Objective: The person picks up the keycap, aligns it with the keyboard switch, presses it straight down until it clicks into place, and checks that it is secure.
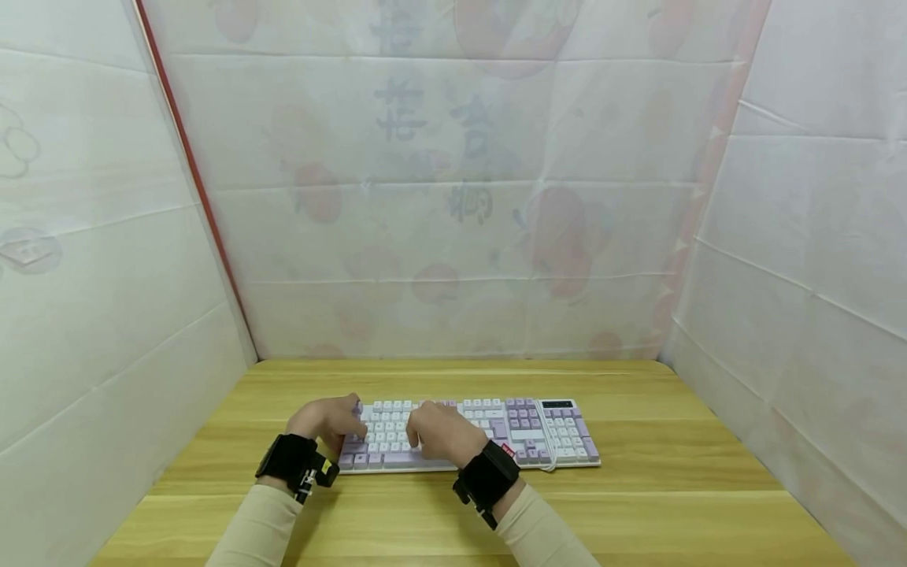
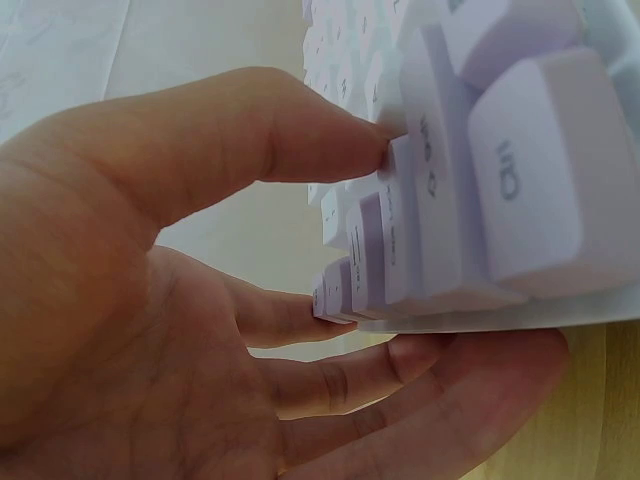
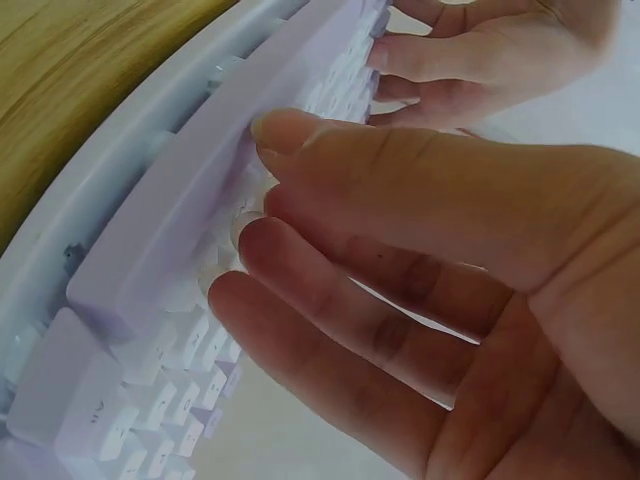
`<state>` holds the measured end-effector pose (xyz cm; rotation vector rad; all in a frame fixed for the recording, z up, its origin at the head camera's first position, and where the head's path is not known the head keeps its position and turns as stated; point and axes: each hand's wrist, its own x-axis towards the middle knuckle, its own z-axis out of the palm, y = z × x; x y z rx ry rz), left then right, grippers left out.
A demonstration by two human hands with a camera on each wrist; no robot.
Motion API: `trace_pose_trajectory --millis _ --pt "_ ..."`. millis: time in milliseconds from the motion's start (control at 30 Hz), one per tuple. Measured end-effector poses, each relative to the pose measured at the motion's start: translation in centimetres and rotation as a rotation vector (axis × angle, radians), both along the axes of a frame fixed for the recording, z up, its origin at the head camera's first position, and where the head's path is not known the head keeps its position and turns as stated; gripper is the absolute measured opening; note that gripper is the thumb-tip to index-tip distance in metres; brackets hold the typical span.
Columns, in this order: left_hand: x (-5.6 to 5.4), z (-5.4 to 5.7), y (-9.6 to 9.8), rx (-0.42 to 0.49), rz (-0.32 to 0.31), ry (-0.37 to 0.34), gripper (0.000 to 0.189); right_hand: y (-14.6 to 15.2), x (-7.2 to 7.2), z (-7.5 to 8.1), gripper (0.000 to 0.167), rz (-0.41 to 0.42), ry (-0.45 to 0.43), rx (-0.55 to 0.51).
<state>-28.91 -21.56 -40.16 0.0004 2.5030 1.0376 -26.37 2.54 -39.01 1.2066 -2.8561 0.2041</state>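
Observation:
A white and lilac keyboard lies on the wooden table, its long side facing me. At its left end, my left hand pinches the edge. In the left wrist view the thumb rests on the lilac side keys while the other fingers lie along the outer edge, partly hidden by the board. My right hand is over the middle of the keyboard. Its thumb is at the space bar, and loosely bent fingers reach over the white letter keys; firm contact there cannot be told.
A white cable lies bundled across the keyboard near the number pad. Around the board spreads the yellow wood-grain table. Pale printed sheets hang as walls at the back and both sides, with a red strip at the left corner.

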Motion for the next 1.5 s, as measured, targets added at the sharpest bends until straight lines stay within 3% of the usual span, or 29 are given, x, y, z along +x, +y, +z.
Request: trace_pose_trajectory --millis 167,367,533,733,1033,1200,1400,1500 --pt "0.1 0.1 0.0 -0.008 -0.002 -0.001 0.091 -0.1 0.0 -0.2 0.029 0.015 -0.002 -0.016" --pt "0.0 0.1 0.0 -0.006 -0.005 -0.001 0.085 -0.4 -0.1 -0.5 0.058 0.012 0.003 -0.027" --pt "0.0 0.3 0.0 -0.038 -0.02 0.019 0.085 -0.5 0.1 -0.6 0.064 0.022 0.049 -0.019" --pt "-0.1 0.5 -0.1 -0.078 -0.035 0.042 0.082 -0.4 0.1 -0.5 0.063 0.028 0.043 -0.023" --pt "0.0 0.2 0.0 -0.003 -0.013 -0.002 0.088 -0.4 -0.1 -0.8 0.058 0.021 0.016 -0.009" --pt "0.0 0.0 -0.1 -0.01 -0.012 0.007 0.082 -0.4 -0.2 -0.6 0.056 0.024 -0.018 0.004" --pt "-0.1 0.0 -0.1 -0.019 -0.015 0.013 0.073 0.5 -0.2 0.1 0.019 0.007 -0.015 0.013" --pt "-0.1 0.0 -0.1 -0.015 -0.01 0.006 0.073 1.2 -0.3 0.5 0.021 -0.022 -0.042 0.01"
